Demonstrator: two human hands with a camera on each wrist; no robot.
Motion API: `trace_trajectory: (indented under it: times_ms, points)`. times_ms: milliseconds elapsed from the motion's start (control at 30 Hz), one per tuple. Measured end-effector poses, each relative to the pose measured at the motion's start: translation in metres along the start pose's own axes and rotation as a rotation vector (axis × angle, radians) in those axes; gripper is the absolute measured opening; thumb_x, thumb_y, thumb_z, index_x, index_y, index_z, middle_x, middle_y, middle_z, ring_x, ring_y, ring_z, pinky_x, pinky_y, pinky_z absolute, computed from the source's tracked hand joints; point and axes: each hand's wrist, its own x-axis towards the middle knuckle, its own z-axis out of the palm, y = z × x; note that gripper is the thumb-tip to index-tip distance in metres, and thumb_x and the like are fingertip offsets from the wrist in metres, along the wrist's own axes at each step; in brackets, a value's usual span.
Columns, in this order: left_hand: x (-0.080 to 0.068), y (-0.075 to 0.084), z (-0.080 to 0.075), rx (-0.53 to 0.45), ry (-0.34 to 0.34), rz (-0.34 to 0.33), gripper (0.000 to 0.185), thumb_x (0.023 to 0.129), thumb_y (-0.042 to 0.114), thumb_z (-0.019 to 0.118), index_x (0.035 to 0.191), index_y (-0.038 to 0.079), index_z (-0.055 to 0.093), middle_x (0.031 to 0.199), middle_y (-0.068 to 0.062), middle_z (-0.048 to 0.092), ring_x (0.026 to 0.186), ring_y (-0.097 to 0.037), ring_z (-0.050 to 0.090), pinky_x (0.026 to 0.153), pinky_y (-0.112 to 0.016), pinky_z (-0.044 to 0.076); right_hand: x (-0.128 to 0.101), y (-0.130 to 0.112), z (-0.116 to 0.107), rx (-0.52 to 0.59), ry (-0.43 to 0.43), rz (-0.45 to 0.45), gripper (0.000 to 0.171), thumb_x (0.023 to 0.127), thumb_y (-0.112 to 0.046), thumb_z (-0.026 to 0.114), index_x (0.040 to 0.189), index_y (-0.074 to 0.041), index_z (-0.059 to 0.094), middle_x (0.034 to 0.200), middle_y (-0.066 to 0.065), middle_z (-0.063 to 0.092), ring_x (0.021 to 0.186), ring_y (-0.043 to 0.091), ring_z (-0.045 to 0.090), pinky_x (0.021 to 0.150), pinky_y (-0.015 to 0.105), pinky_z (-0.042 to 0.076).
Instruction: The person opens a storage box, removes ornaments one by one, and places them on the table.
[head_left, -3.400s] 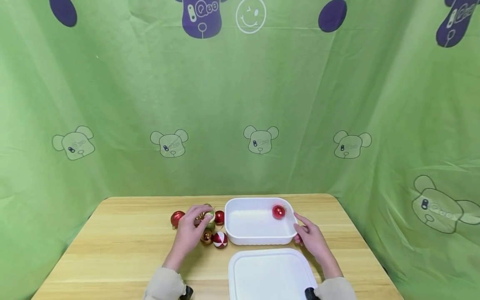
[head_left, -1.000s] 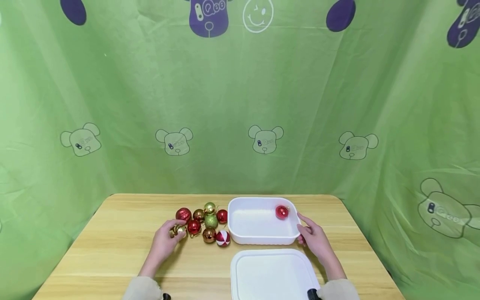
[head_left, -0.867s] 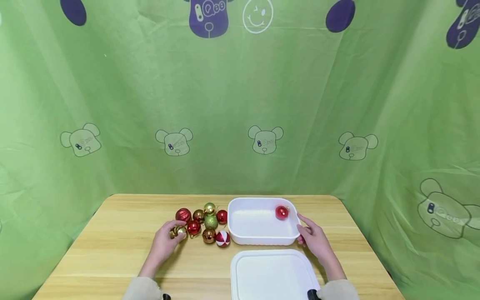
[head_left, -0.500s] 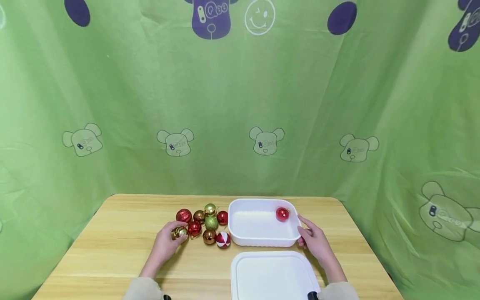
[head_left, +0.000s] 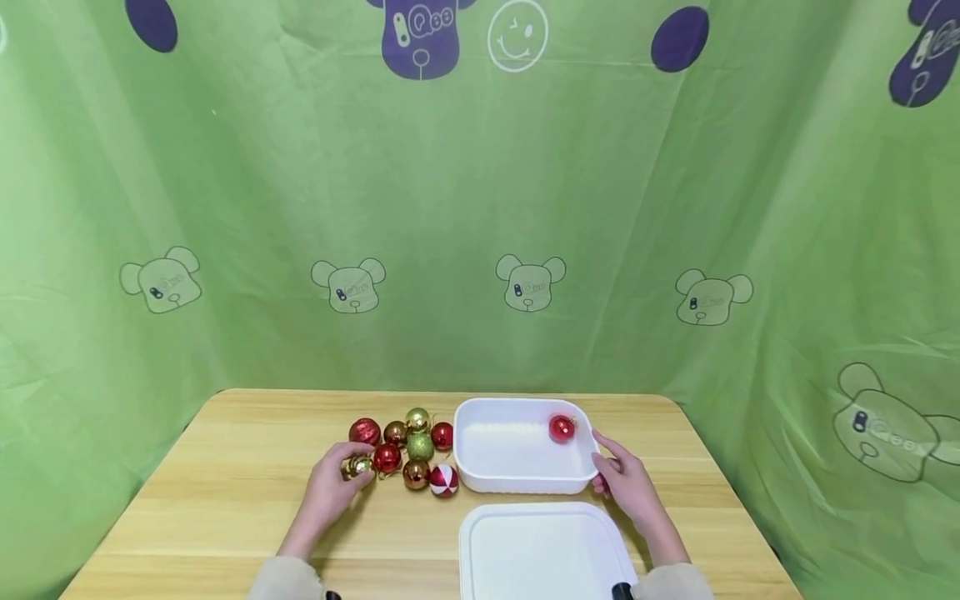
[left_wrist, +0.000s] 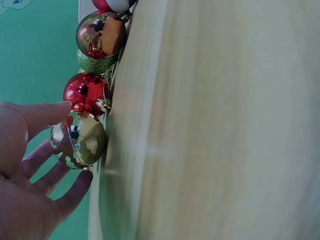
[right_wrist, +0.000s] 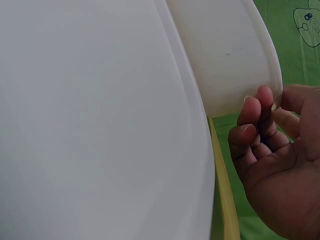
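Note:
Several shiny Christmas baubles lie clustered on the table, left of a white plastic box (head_left: 525, 482). My left hand (head_left: 327, 485) is at the cluster's left end, with thumb and fingers around a faceted gold bauble (left_wrist: 80, 141). Right beside that bauble is a shiny red bauble (left_wrist: 85, 94), and a textured red bauble (head_left: 365, 431) sits behind. At the box's right end, my right hand (head_left: 630, 490) holds the wall by its rim, some fingers curled against the outside. One red bauble (head_left: 561, 428) lies inside the box, towards its right end.
A white lid (head_left: 546, 550) lies flat in front of the box. Between the left hand and the box are a green glitter bauble (head_left: 420, 446), a copper bauble (head_left: 416, 474) and a red-and-white bauble (head_left: 444, 481). A green printed curtain (head_left: 450, 183) hangs behind the table.
Since the oldest frame, my left hand has gone from above the middle of the cluster to the faceted gold bauble at its left end. My right hand stays at the box.

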Motion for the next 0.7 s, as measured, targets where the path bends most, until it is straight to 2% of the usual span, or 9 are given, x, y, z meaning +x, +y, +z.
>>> trace_trajectory:
  times_ms: [200, 267, 500, 700]
  points:
    - [0.000, 0.002, -0.001, 0.010, 0.009, -0.029, 0.048, 0.086, 0.006, 0.080, 0.132, 0.014, 0.067, 0.140, -0.012, 0.062, 0.127, -0.038, 0.059, 0.111, -0.061, 0.047, 0.001, 0.001, 0.000, 0.006, -0.001, -0.003, 0.053, 0.110, -0.019, 0.050, 0.161, -0.015, 0.037, 0.080, 0.008, 0.066, 0.071, 0.015, 0.060, 0.062, 0.024, 0.054]
    - [0.000, 0.004, -0.001, 0.015, 0.016, -0.020, 0.048, 0.087, 0.006, 0.079, 0.132, 0.015, 0.067, 0.140, -0.012, 0.062, 0.125, -0.037, 0.060, 0.111, -0.061, 0.047, 0.001, 0.000, 0.000, 0.004, 0.000, -0.004, 0.053, 0.110, -0.018, 0.050, 0.161, -0.015, 0.037, 0.080, 0.008, 0.066, 0.071, 0.015, 0.060, 0.062, 0.024, 0.054]
    - [0.005, 0.020, 0.005, 0.024, 0.048, 0.075, 0.042, 0.088, 0.004, 0.079, 0.129, 0.010, 0.068, 0.134, -0.012, 0.066, 0.127, -0.035, 0.060, 0.115, -0.060, 0.044, 0.000, 0.000, 0.000, 0.005, 0.001, -0.007, 0.052, 0.110, -0.018, 0.049, 0.161, -0.014, 0.037, 0.080, 0.007, 0.066, 0.071, 0.015, 0.060, 0.062, 0.024, 0.054]
    - [0.009, 0.039, 0.013, 0.045, 0.078, 0.161, 0.039, 0.088, 0.005, 0.079, 0.125, 0.012, 0.071, 0.131, -0.010, 0.067, 0.126, -0.034, 0.061, 0.113, -0.059, 0.046, 0.000, 0.001, 0.000, 0.008, 0.004, -0.010, 0.052, 0.110, -0.017, 0.050, 0.161, -0.013, 0.037, 0.079, 0.006, 0.066, 0.070, 0.014, 0.060, 0.062, 0.024, 0.054]
